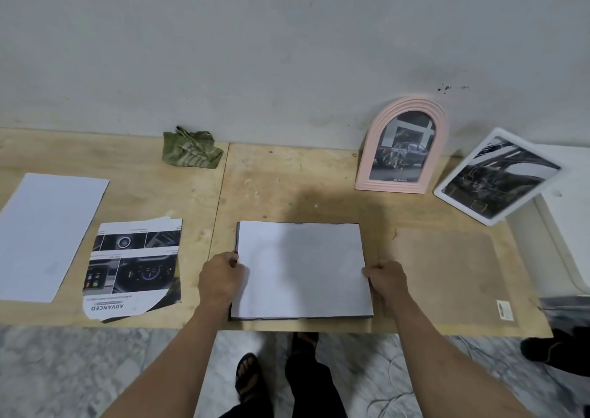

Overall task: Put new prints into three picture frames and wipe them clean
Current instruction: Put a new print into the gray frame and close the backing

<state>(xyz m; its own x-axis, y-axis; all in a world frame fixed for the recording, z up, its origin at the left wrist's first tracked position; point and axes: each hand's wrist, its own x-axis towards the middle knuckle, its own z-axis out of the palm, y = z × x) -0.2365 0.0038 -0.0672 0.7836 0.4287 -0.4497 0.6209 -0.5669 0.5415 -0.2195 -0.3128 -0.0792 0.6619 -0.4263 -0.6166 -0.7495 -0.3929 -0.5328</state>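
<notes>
A dark picture frame (237, 242) lies flat near the table's front edge with a white sheet (301, 269) covering it. My left hand (220, 275) grips its left edge and my right hand (384, 278) grips its right edge. A brown backing board (447, 274) lies flat to the right of it. A pink arched frame (404, 146) with a car print leans on the wall. A white frame (498, 176) with a dark print stands tilted beside it. A green cloth (190, 149) lies crumpled at the wall.
A blank white sheet (48, 235) and a cut car brochure (134, 267) lie on the plywood table (287, 187) at the left. A white box-like object (568, 226) borders the table on the right. My feet and a cable show on the marble floor below.
</notes>
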